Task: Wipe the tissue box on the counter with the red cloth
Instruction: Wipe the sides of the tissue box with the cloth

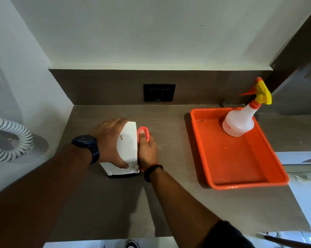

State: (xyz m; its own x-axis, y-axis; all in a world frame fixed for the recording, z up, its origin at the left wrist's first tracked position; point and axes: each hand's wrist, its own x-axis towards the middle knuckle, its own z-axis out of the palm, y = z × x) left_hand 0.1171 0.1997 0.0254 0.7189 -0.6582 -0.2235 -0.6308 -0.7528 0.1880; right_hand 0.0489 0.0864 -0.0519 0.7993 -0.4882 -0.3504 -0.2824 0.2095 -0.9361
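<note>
Left hand [109, 140] gripping white tissue box [127, 149] near tabletop [169, 203] left edge; right hand [147, 151] closed on red cloth [143, 131], pressing box's right side.

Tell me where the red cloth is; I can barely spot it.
The red cloth is left of centre on the counter, pressed by the right hand against the right side of the tissue box.
</note>
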